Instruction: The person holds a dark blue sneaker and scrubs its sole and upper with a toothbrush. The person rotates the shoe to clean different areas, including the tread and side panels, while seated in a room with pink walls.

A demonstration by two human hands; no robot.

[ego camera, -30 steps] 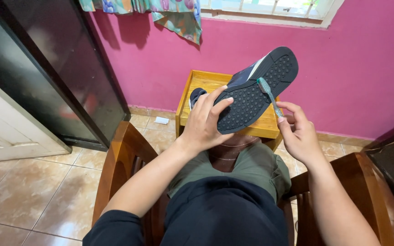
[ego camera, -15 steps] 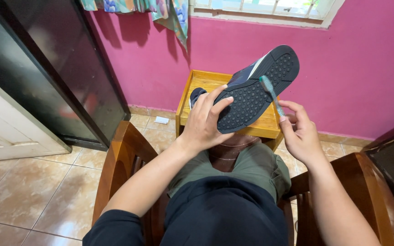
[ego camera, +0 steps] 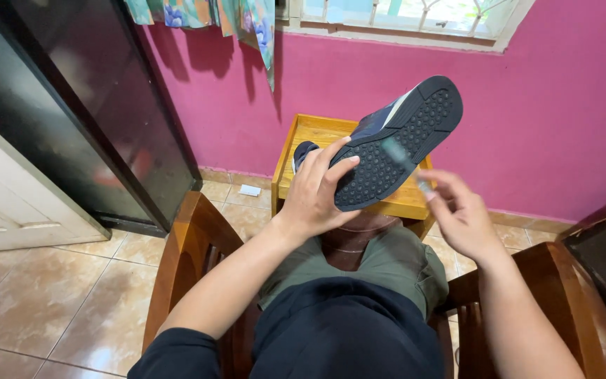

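My left hand grips the heel end of a dark blue sneaker, held sole-up over my lap, its studded black sole facing me. My right hand holds a thin teal-handled brush, blurred by motion, with its tip against the middle of the sole. I sit in a wooden armchair, wearing olive trousers and a dark top.
A small yellow wooden table stands against the pink wall ahead. A dark glass-fronted cabinet is at the left, with a white door beside it. A dark object sits at the far right. The floor is tan tile.
My right hand has dropped lower and to the right, dragging the brush across the sole. The sneaker and my left hand stay almost still.
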